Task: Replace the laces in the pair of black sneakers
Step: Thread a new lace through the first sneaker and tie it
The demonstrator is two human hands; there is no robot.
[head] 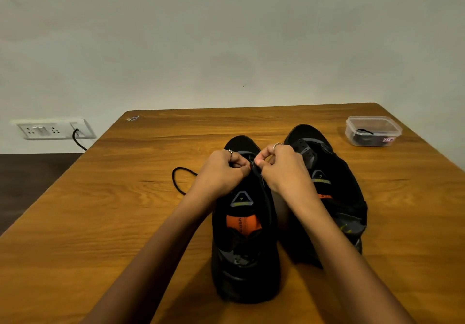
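Both bare forearms reach forward from the lower edge of view and converge toward the middle. The left hand (224,170) has its fingers curled inward in a pinching grip, a ring on one finger. The right hand (279,166) mirrors it, thumb and curled fingers pinched together, also ringed. The two hands' knuckles nearly meet, with the backs of the hands facing up.

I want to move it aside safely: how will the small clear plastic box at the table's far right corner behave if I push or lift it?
The plastic box probably slides easily on the smooth table. It looks thin-walled and holds only something dark, perhaps a lace, so it is likely light. Being low and wide, it should not tip.
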